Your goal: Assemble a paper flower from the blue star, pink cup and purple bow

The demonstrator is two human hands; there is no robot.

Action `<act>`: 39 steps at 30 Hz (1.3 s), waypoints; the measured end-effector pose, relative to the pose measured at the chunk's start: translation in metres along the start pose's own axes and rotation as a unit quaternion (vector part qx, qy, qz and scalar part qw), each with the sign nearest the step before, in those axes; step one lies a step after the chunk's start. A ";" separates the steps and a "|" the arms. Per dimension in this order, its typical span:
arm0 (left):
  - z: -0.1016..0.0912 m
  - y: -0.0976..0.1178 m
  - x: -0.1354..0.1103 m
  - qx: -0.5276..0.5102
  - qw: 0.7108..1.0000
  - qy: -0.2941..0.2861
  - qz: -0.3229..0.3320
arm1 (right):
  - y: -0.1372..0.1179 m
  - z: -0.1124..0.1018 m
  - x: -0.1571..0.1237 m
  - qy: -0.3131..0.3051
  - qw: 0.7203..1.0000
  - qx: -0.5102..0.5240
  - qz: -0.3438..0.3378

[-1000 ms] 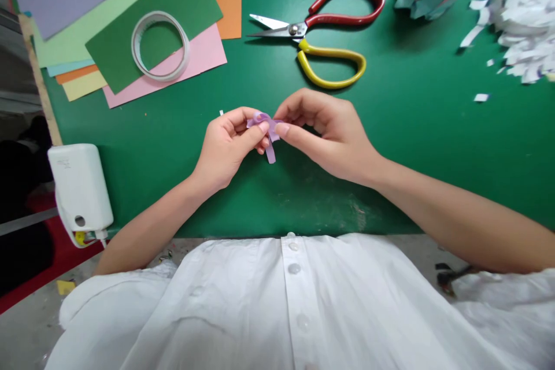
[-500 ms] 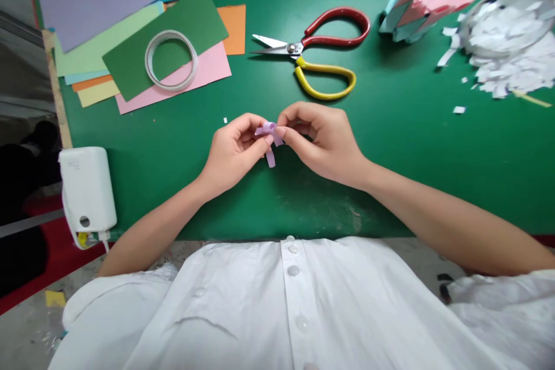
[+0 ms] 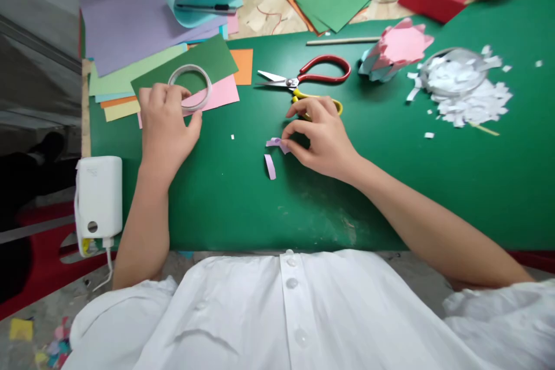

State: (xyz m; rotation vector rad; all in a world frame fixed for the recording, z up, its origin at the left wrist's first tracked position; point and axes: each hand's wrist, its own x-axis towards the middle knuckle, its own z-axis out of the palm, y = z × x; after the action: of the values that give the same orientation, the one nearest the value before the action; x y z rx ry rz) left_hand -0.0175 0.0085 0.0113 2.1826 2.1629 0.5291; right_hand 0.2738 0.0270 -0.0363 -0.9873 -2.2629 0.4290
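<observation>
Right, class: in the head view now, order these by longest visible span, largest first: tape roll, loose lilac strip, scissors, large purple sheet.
1. Large purple sheet
2. Scissors, though the right hand covers part of one handle
3. Tape roll, partly covered by the left hand
4. Loose lilac strip

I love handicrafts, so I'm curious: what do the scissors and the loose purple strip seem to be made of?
Scissors: metal blades, likely steel, by their silvery shine; glossy red and yellow handles, probably plastic-coated, though the core is hidden.
Purple strip: probably paper, matte, thin and crisp-edged with a slight curl.
</observation>
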 end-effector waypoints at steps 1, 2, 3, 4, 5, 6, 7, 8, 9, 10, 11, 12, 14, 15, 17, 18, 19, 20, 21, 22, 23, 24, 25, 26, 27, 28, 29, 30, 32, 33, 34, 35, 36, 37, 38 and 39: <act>0.000 -0.005 0.002 0.004 1.000 -0.012 -0.011 | 0.001 0.001 0.000 0.007 1.000 -0.009 -0.005; 0.001 -0.009 0.003 0.010 0.999 -0.027 -0.025 | 0.002 0.003 0.000 0.012 1.000 -0.016 -0.009; 0.002 -0.012 0.004 0.014 0.998 -0.040 -0.038 | 0.003 0.003 0.000 0.015 1.000 -0.018 -0.011; 0.004 -0.013 0.005 0.018 0.998 -0.047 -0.048 | 0.003 0.003 0.000 0.016 1.000 -0.017 -0.012; 0.006 -0.014 0.005 0.021 0.997 -0.050 -0.053 | 0.003 0.003 0.001 0.017 1.000 -0.012 -0.012; 0.007 -0.015 0.005 0.024 0.997 -0.048 -0.053 | 0.003 0.002 0.002 0.019 1.000 -0.005 -0.011; 0.009 -0.015 0.005 0.025 0.998 -0.042 -0.050 | 0.004 0.000 0.003 0.023 1.000 0.005 -0.007; 0.010 -0.016 0.006 0.025 0.998 -0.035 -0.046 | 0.005 -0.002 0.005 0.028 0.999 0.015 0.000; 0.012 -0.016 0.006 0.023 0.998 -0.031 -0.040 | 0.007 -0.004 0.006 0.035 0.999 0.024 0.008; 0.013 -0.017 0.007 0.022 0.999 -0.028 -0.036 | 0.009 -0.007 0.008 0.042 0.999 0.028 0.016; 0.013 -0.017 0.007 0.019 0.999 -0.028 -0.032 | 0.013 -0.009 0.009 0.048 0.998 0.025 0.025; 0.013 -0.017 0.008 0.016 0.999 -0.029 -0.030 | 0.017 -0.012 0.011 0.052 0.998 0.010 0.035; 0.011 -0.016 0.010 0.005 0.999 -0.026 -0.033 | 0.027 -0.016 0.012 0.050 0.996 -0.048 0.050; 0.010 -0.015 0.011 -0.003 0.999 -0.021 -0.037 | 0.033 -0.017 0.012 0.042 0.994 -0.082 0.056; 0.006 -0.012 0.012 -0.026 0.999 -0.002 -0.046 | 0.042 -0.018 0.013 0.015 0.990 -0.127 0.062; 0.004 -0.009 0.011 -0.045 0.998 0.012 -0.049 | 0.045 -0.018 0.013 0.002 0.989 -0.136 0.064; 0.002 -0.006 0.010 -0.071 0.996 0.028 -0.051 | 0.047 -0.018 0.014 -0.009 0.988 -0.140 0.065; 0.001 -0.002 0.008 -0.106 0.992 0.045 -0.053 | 0.048 -0.018 0.015 -0.017 0.987 -0.144 0.069; 0.000 0.002 0.006 -0.153 0.985 0.061 -0.056 | 0.048 -0.018 0.017 -0.022 0.985 -0.151 0.076; -0.001 0.007 0.003 -0.214 0.973 0.064 -0.058 | 0.046 -0.018 0.018 -0.027 0.982 -0.162 0.089; -0.002 0.013 0.000 -0.283 0.955 0.060 -0.060 | 0.044 -0.019 0.020 -0.033 0.978 -0.175 0.106; -0.002 0.019 -0.004 -0.336 0.938 0.050 -0.062 | 0.041 -0.019 0.022 -0.039 0.973 -0.188 0.126; -0.002 0.025 -0.007 -0.380 0.922 0.046 -0.063 | 0.038 -0.019 0.024 -0.044 0.968 -0.198 0.145; -0.002 0.031 -0.011 -0.419 0.905 0.037 -0.062 | 0.035 -0.020 0.025 -0.048 0.964 -0.206 0.161; -0.002 0.036 -0.014 -0.453 0.889 0.029 -0.063 | 0.031 -0.020 0.025 -0.049 0.961 -0.212 0.173; -0.002 0.041 -0.017 -0.476 0.877 0.022 -0.067 | 0.028 -0.020 0.026 -0.049 0.959 -0.215 0.180; -0.002 0.045 -0.019 -0.489 0.869 0.017 -0.068 | 0.025 -0.020 0.025 -0.047 0.957 -0.216 0.187; -0.002 0.048 -0.021 -0.499 0.864 0.007 -0.067 | 0.022 -0.019 0.025 -0.044 0.956 -0.213 0.194; -0.002 0.052 -0.024 -0.513 0.856 -0.018 -0.064 | 0.018 -0.019 0.022 -0.033 0.957 -0.201 0.206; -0.003 0.052 -0.025 -0.516 0.854 -0.032 -0.060 | 0.016 -0.019 0.021 -0.026 0.959 -0.193 0.205; -0.003 0.053 -0.026 -0.515 0.854 -0.044 -0.055 | 0.014 -0.019 0.019 -0.013 0.963 -0.184 0.197; -0.003 0.053 -0.027 -0.511 0.856 -0.056 -0.049 | 0.013 -0.019 0.018 0.002 0.968 -0.175 0.180; -0.003 0.053 -0.028 -0.505 0.859 -0.068 -0.043 | 0.012 -0.020 0.016 0.018 0.973 -0.166 0.158; -0.002 0.052 -0.029 -0.498 0.863 -0.079 -0.036 | 0.012 -0.021 0.015 0.034 0.978 -0.159 0.132; -0.002 0.052 -0.029 -0.492 0.866 -0.089 -0.030 | 0.011 -0.021 0.013 0.050 0.981 -0.155 0.105; -0.002 0.052 -0.030 -0.487 0.867 -0.096 -0.025 | 0.010 -0.022 0.012 0.061 0.983 -0.155 0.079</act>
State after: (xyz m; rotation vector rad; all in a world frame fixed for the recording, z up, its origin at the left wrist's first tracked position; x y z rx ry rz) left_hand 0.0329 -0.0229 0.0194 1.5035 1.3403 1.0457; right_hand 0.2874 0.0441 -0.0199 -1.3191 -2.1884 0.0766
